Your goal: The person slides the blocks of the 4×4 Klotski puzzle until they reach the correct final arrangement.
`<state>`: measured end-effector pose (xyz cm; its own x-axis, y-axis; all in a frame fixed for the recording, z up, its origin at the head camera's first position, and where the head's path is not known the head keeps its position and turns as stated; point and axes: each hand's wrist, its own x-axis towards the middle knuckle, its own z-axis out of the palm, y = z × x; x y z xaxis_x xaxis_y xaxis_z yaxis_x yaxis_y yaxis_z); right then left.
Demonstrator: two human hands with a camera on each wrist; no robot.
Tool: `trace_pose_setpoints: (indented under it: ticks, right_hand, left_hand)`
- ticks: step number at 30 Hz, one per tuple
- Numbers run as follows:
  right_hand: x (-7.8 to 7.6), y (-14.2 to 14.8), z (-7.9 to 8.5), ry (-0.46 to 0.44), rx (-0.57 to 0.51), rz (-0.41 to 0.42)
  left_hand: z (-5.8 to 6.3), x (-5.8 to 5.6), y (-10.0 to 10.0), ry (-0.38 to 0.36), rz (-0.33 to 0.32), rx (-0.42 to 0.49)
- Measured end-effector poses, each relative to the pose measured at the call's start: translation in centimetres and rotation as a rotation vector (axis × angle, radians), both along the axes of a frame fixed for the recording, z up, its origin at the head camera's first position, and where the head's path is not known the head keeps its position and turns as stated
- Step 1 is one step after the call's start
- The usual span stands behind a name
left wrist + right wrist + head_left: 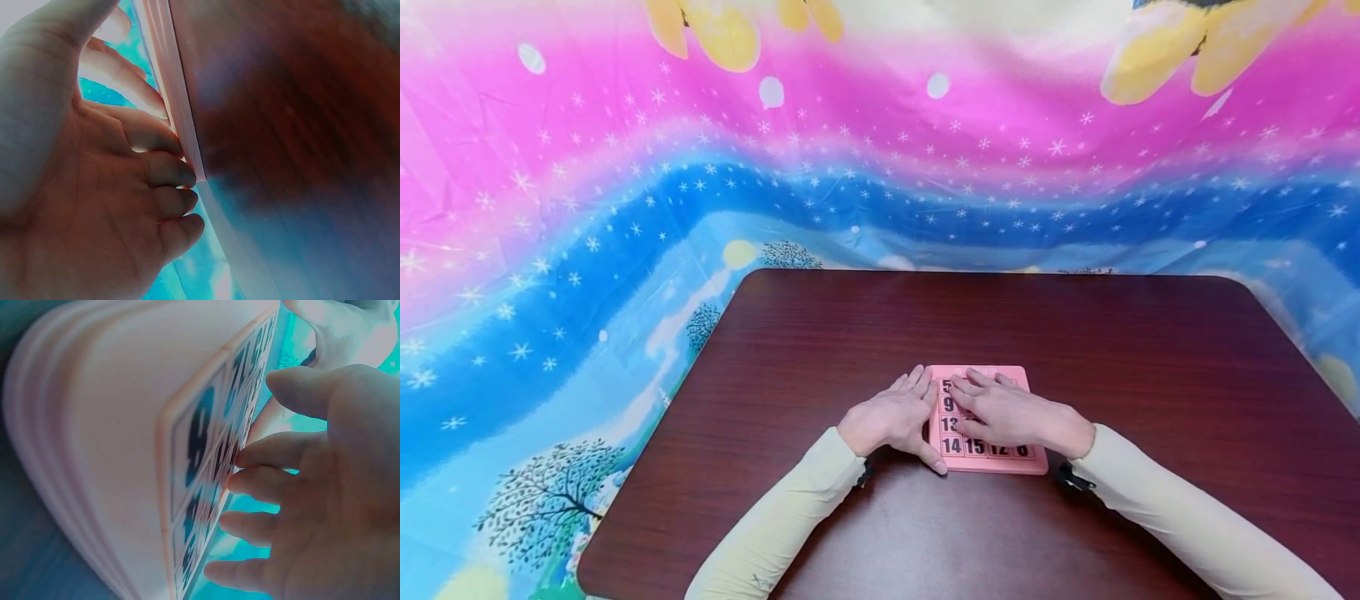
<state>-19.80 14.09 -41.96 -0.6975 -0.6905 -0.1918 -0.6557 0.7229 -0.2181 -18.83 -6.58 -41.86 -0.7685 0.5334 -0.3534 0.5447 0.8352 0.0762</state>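
Observation:
A pink sliding number puzzle (974, 447) lies flat on the table, its black numbers partly hidden under the right hand. Along its left side rests my left hand (898, 417), fingers extended toward the far left corner and thumb by the near left corner. The left wrist view has these fingertips right at the puzzle's pink edge (187, 119). My right hand (1011, 414) lies over the numbered tiles with fingers spread and fairly straight. Seen from the right wrist, its fingertips meet the tile faces (200, 444), which sit inside a raised rounded frame (119, 425).
A dark reddish-brown table (820, 333) with rounded corners carries the puzzle near its front middle. Behind and to the left hangs a colourful printed cloth (865, 167) with snowflakes and trees. Dark wrist straps (1075, 477) show at the pale sleeves (790, 517).

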Motion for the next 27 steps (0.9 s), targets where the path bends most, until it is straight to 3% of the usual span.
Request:
trace_pose_setpoints:
  ticks: [5,18,27]
  right_hand:
    - [0.1,0.4,0.1,-0.029,0.004,-0.032]
    - [0.7,4.2,0.3,0.003,0.013,-0.129]
    - [0.9,4.5,0.0,0.006,0.019,-0.14]
  left_hand:
    - [-0.1,0.0,0.0,-0.005,0.003,0.005]
    - [-0.1,-0.1,0.0,0.003,0.004,0.014]
    - [0.0,-0.1,0.0,-0.003,0.003,0.014]
